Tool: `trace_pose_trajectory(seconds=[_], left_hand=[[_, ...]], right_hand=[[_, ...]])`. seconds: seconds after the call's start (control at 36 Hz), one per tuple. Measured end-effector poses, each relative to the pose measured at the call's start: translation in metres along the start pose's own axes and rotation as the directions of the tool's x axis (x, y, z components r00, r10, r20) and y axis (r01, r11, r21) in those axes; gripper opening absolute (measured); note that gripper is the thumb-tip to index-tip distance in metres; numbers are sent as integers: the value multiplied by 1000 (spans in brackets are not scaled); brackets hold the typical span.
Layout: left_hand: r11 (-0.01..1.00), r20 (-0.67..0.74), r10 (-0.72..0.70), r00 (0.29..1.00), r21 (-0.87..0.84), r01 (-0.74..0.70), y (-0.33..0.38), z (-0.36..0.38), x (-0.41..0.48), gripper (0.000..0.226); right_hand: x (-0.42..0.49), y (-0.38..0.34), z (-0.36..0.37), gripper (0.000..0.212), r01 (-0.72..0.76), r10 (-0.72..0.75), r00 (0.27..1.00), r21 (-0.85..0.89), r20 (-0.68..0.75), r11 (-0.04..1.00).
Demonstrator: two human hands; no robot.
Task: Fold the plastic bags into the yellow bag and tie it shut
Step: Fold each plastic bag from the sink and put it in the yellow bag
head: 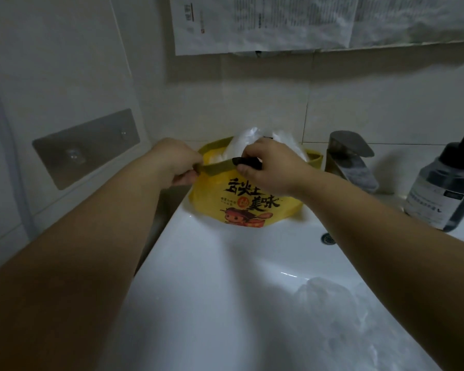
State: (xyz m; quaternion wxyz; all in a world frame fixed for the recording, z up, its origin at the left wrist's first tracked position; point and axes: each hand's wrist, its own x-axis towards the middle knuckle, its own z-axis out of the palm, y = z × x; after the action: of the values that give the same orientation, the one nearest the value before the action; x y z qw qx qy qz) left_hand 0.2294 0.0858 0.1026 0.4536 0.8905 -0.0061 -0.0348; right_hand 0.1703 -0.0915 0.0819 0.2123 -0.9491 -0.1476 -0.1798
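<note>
Head view: both hands, left (pixel 181 162) and right (pixel 268 167), pinch the yellow bag (pixel 241 202) rim, arms outstretched.

I see two bare forearms (pixel 97 236), unsleeved along all their visible length, ending in a bare left hand (pixel 178 162) and right hand (pixel 269 167).

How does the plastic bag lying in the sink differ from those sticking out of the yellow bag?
The loose bag lies low in the sink basin; the stuffed bags stand inside the yellow bag at the sink's back edge, whose rim the left hand and right hand pinch. The loose bag looks greyish, the stuffed bags whiter. Both are crumpled thin plastic.
</note>
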Motion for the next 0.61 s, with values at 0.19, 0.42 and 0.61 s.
trace_pose_trajectory(seconds=[0.19, 0.42, 0.61], left_hand=[[958, -229, 281, 932, 128, -257, 10, 0, -2, 5], [967, -152, 248, 957, 104, -234, 13, 6, 5, 52], [923, -156, 271, 950, -239, -302, 17, 8, 0, 60]], right_hand=[[2, 2, 7, 12, -56, 56, 998, -6, 6, 998], [4, -2, 8, 13, -23, 27, 998, -74, 60, 997], [2, 5, 8, 17, -97, 96, 995, -81, -12, 992]])
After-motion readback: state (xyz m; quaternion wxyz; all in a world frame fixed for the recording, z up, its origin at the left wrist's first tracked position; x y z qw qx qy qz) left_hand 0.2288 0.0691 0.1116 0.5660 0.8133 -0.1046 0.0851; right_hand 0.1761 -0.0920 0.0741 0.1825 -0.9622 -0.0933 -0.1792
